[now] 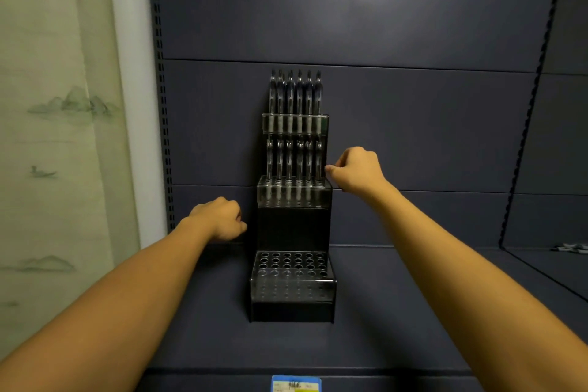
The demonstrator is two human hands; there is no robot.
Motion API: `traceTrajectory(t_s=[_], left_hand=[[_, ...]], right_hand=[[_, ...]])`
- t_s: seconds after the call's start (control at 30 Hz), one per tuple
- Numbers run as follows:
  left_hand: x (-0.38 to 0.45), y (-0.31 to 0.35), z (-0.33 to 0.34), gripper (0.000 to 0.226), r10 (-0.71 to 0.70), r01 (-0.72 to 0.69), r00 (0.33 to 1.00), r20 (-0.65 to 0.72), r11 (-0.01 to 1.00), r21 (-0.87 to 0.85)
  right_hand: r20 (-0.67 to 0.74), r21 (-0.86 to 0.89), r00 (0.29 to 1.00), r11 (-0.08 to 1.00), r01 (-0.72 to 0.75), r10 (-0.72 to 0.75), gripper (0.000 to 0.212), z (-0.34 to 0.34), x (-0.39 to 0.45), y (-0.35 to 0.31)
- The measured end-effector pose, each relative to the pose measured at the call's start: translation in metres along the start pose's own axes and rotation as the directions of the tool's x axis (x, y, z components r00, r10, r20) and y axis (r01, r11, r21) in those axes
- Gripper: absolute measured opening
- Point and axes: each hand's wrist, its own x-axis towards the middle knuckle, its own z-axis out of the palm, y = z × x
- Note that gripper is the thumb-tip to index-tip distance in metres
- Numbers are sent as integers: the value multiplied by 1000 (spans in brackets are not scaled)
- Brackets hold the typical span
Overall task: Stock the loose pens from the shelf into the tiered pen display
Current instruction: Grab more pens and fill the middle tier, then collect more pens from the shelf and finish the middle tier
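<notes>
Three tiers make up the black pen display point(292, 226), which stands upright on the dark shelf point(397, 312) against the back panel point(350, 9). The top tier point(295, 124) holds about six pens point(296, 95) across its front, standing upright, though a few more tips behind them make the exact count hard to tell. The middle tier point(294, 192) carries six pens point(294, 162) in a row, also upright. The bottom tier point(292, 277) shows three rows of six round holes, eighteen in all, with no pen standing in any of them.

Two bare hands reach in from below. The left hand point(219, 221) sits just beside the display's left wall, low down near the shelf, with its fingers curled under; whether they hold anything cannot be told. The right hand point(356, 172) is up at the right end of the middle tier, fingers curled, thumb and forefinger brought together at the outermost pen of that row; the grip looks like a pinch, but the contact is too small to be sure of.

A few loose pens point(571, 247) lie on the neighbouring shelf section at the far right edge, well apart from the display; their number cannot be made out. One blue and white price label point(296, 384) sits on the shelf's front edge. A pale printed curtain point(57, 137) hangs at the left.
</notes>
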Motion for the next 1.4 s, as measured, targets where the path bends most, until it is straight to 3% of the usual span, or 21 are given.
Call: traceTrajectory(t_s=[0.17, 0.4, 0.63, 0.97, 1.4], left_hand=[[-28, 0, -1, 32, 18, -18, 1000, -5, 999, -38], [-74, 8, 10, 35, 47, -61, 993, -107, 990, -129], [-101, 50, -11, 35, 176, -199, 966, -188, 974, -110], [-97, 151, -12, 32, 376, -376, 923, -87, 926, 12], [-69, 373, 21, 21, 481, -481, 874, -74, 877, 17]], right_hand=[[-30, -41, 996, 995, -90, 88, 28, -1, -37, 16], [87, -171, 967, 960, -222, 240, 11, 4, -113, 27], [124, -311, 968, 935, -173, 220, 17, -26, -160, 36], [184, -521, 964, 851, -72, 194, 24, -83, -182, 72], [164, -630, 948, 768, -113, 274, 20, -214, -204, 234]])
